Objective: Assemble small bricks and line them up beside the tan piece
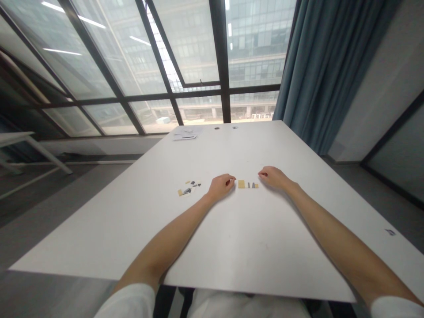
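Observation:
My left hand [222,186] rests on the white table with its fingers curled and thumb and fingertips together. Just to its right lies a small row of tan and grey pieces [241,184], which look like flat toy building bricks. On the other side of this row is my right hand [274,177], also closed, its fingertips pinched and pointing toward the pieces. Whatever either pinch may hold is too small to make out. Left of my left hand is a loose scatter of tan, grey and dark pieces [187,191].
The white table [205,234] reaches toward large windows. Papers [185,133] lie at its far left corner, near two round holes in the tabletop. A small dark mark or sticker [390,232] is near the right edge. A blue curtain [318,79] hangs beyond the right side.

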The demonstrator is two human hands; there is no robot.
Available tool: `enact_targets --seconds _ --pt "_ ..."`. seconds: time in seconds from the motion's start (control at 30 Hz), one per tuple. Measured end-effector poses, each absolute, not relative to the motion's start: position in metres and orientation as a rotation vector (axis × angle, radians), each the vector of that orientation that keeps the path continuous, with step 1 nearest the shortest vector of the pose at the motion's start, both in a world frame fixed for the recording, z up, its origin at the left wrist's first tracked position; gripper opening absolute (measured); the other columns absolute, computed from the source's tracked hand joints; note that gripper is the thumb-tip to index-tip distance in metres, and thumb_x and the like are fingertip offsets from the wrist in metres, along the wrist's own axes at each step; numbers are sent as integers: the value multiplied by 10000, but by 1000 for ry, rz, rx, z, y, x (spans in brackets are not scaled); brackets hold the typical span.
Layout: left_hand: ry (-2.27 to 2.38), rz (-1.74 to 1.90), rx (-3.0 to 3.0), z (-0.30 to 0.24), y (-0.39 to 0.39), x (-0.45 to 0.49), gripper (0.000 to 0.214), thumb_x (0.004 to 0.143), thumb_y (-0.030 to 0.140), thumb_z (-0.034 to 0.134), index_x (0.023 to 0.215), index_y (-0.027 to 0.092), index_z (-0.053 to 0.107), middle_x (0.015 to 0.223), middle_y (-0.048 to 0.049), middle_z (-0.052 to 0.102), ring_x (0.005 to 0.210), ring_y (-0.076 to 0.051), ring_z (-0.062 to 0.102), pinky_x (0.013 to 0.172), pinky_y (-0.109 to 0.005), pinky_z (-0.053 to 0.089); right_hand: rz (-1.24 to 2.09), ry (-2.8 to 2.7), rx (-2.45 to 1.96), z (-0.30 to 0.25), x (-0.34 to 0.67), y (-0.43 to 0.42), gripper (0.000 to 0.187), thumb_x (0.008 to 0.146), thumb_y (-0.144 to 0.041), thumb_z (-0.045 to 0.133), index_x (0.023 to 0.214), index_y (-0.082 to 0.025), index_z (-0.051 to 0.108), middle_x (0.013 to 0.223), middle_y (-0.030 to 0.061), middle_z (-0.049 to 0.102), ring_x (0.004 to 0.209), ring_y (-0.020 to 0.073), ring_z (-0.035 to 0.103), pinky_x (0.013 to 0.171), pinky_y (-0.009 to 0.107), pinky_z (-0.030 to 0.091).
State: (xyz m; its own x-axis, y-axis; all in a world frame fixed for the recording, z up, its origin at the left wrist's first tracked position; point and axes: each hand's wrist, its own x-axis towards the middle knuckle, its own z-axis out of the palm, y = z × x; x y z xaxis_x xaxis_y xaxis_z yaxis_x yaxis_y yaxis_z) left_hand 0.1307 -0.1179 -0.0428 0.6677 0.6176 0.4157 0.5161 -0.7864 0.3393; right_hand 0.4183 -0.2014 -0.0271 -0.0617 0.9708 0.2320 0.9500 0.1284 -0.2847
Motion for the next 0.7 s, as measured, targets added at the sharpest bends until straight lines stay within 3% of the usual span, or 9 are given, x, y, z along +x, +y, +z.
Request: enact_targets --seconds 0.2,0.4,0.7 --pt "1023 675 2699 -41 -118 132 309 964 304 495 1072 220 773 902 -38 740 816 -165 643 761 -259 459 -199 -1803 -1924 -51 427 -196 358 936 -142 452 1160 -179 729 1170 119 684 1099 238 551 964 357 410" --pt "1145 528 2703 -41 -119 133 374 995 350 446 1192 256 750 961 -48 757 882 -189 662 762 -261 465 -220 -1749 -2020 -69 431 -195 356 935 -151 464 1179 -198 719 1268 113 644 1159 264 515 945 393 411" --pt "1180 445 2707 -44 -119 134 347 958 303 480 1133 262 777 1057 -56 774 951 -213 692 783 -272 501 -146 -1798 -2134 -67 423 -198 350 982 -188 416 1162 -213 715 1279 119 647 1141 264 517 919 373 397"
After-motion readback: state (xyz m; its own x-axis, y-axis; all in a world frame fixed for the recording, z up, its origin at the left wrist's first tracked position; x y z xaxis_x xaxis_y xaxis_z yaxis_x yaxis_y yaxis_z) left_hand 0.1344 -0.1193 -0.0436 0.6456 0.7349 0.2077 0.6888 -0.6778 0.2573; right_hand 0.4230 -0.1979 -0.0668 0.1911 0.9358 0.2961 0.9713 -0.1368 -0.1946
